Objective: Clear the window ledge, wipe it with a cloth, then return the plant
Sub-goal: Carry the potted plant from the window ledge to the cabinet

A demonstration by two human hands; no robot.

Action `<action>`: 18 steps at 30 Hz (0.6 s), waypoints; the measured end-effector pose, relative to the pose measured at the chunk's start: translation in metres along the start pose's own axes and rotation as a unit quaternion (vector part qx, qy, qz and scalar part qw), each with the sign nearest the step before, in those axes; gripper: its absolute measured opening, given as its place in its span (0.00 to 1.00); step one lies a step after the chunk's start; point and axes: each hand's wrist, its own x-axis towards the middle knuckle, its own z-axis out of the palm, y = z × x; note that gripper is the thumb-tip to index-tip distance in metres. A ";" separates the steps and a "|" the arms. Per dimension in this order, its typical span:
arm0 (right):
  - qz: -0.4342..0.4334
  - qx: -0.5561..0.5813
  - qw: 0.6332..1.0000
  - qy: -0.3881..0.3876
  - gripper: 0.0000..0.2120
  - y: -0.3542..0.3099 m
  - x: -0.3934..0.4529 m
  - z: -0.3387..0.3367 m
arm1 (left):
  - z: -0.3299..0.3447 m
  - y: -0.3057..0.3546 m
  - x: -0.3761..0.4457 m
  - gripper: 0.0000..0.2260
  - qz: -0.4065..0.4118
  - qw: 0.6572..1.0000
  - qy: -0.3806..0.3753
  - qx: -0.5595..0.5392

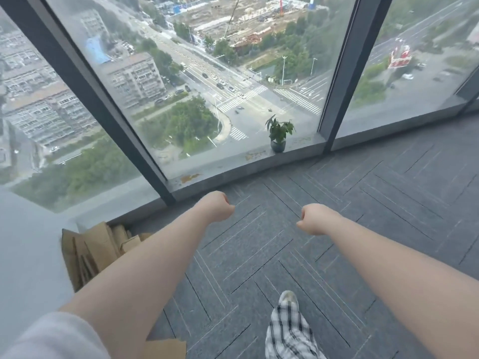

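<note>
While I'm looking down from the head cam, both arms are stretched out in front over the carpet, and both hands are balled into fists with nothing in them. Left hand sits close to the base of the window post, right hand is just across from it, a gap of bare carpet between the two.

Plant is up on the ledge, a small leafy thing in a dark round pot, standing upright right against the glass, near the next post over. It's well apart from both hands. Ledge has a couple of brownish-orange stains on it, one near the plant and one further left.

Cardboard is stacked by the wall on the left. Down low I can see a checked trouser leg and a shoe.
</note>
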 end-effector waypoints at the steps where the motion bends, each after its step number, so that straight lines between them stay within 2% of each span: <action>1: -0.002 0.007 1.000 0.003 0.17 0.004 0.024 -0.016 | -0.008 0.011 0.021 0.06 -0.006 1.000 0.003 -0.003; 4: -0.016 0.023 0.999 -0.019 0.16 0.013 0.084 -0.063 | -0.031 0.045 0.080 0.05 -0.024 1.000 -0.011 0.010; 10: -0.016 -0.001 1.000 -0.021 0.17 0.023 0.184 -0.150 | -0.078 0.103 0.182 0.08 -0.006 1.000 -0.016 0.004; 12: -0.010 -0.007 1.000 -0.022 0.17 0.021 0.215 -0.172 | -0.089 0.113 0.215 0.10 -0.001 1.000 -0.019 0.016; 15: -0.008 0.000 1.000 -0.016 0.17 0.013 0.267 -0.200 | -0.103 0.120 0.277 0.06 0.010 0.999 -0.031 0.026; 18: 0.007 -0.007 1.000 -0.022 0.17 0.006 0.316 -0.221 | -0.118 0.125 0.343 0.08 0.022 0.998 -0.040 0.033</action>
